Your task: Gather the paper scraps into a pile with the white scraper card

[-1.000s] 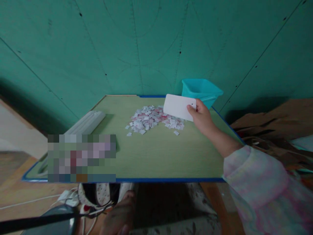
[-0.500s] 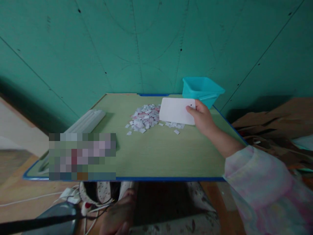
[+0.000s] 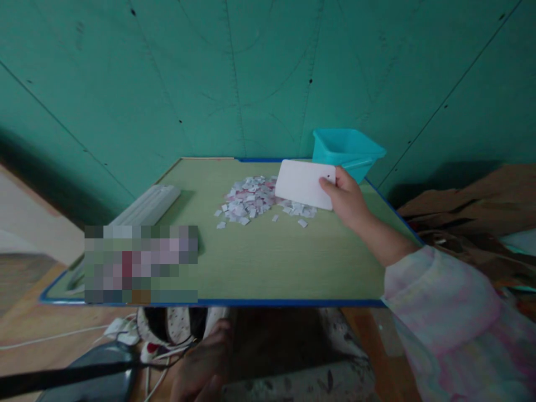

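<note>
My right hand [image 3: 349, 198] grips a white rectangular card [image 3: 305, 183] by its right edge, thumb on top. The card has rounded corners and a small dark spot by the thumb. It is held above the right part of a pile of small white and pinkish paper pieces [image 3: 250, 200], hiding some of them. A few pieces lie loose around the pile on the green tabletop [image 3: 259, 262]. Low in the picture, below the table's front edge, my left hand [image 3: 203, 363] is dim and partly cut off; its fingers do not show clearly.
A turquoise plastic bin [image 3: 347, 145] stands at the table's back right corner, against the green wall [image 3: 268, 72]. On the left lie a long whitish object [image 3: 151, 204] and a blurred-out patch. Folded cardboard [image 3: 464, 195] is at right; cables and a power strip [image 3: 121, 330] are on the floor.
The card has tilted slightly, its left end rising, and shifted a little to the right. My right hand still holds it; the paper pieces look much the same.
</note>
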{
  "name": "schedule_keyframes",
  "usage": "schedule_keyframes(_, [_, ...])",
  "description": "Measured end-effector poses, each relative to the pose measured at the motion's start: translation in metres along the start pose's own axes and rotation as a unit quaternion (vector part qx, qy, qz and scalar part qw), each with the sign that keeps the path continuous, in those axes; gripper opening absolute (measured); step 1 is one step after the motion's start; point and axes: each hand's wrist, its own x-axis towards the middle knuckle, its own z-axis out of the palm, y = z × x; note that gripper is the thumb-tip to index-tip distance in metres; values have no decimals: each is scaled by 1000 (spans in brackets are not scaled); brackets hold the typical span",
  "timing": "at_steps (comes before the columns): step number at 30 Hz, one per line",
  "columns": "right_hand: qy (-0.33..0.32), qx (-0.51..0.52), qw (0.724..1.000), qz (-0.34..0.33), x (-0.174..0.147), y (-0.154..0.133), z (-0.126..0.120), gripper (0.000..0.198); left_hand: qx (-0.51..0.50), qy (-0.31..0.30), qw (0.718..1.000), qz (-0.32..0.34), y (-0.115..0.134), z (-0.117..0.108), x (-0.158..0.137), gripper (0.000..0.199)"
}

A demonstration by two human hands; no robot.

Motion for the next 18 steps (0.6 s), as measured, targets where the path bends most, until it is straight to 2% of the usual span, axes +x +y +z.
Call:
schedule_keyframes(3, [-18, -10, 1000, 18, -1, 0, 1, 16, 43, 46, 998, 30, 0, -2, -7, 40])
schedule_keyframes(5, [-39, 1, 999, 36, -2, -2, 2, 15, 41, 46, 998, 28, 1, -4, -9, 39])
schedule_keyframes(8, [-46, 33, 997, 46, -2, -3, 2, 18, 40, 16, 999, 1, 4, -6, -8, 38])
schedule_keyframes(13, [-12, 49, 999, 13, -1, 0, 4, 26, 16, -36, 999, -6, 6, -5, -1, 41])
schedule_keyframes(18, [-43, 59, 997, 13, -4, 1, 12, 32, -1, -46, 999, -24, 9, -1, 3, 47])
